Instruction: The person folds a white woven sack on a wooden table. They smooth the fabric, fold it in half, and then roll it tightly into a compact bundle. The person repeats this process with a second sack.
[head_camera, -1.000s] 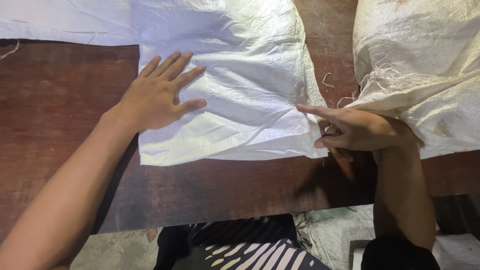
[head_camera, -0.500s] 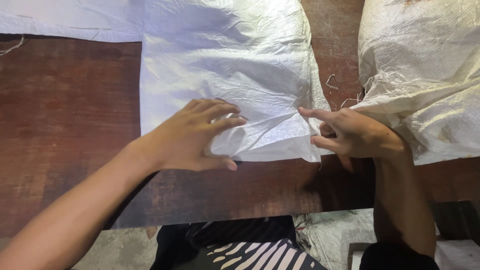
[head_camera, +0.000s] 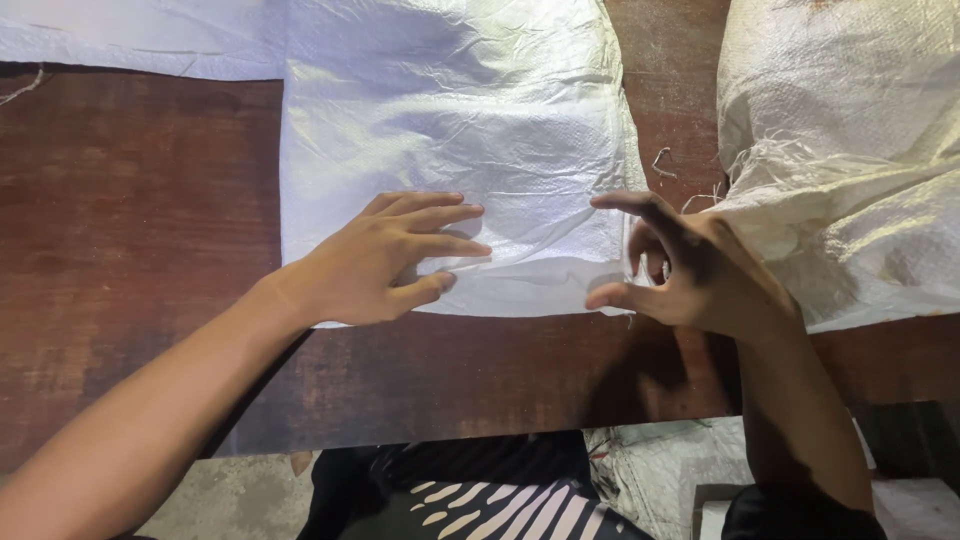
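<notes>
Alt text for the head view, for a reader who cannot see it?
Two bare hands work a flat white woven sack on a dark wooden table: the left hand presses it down, the right hand curls at its near right corner. A second crumpled sack lies to the right.
</notes>
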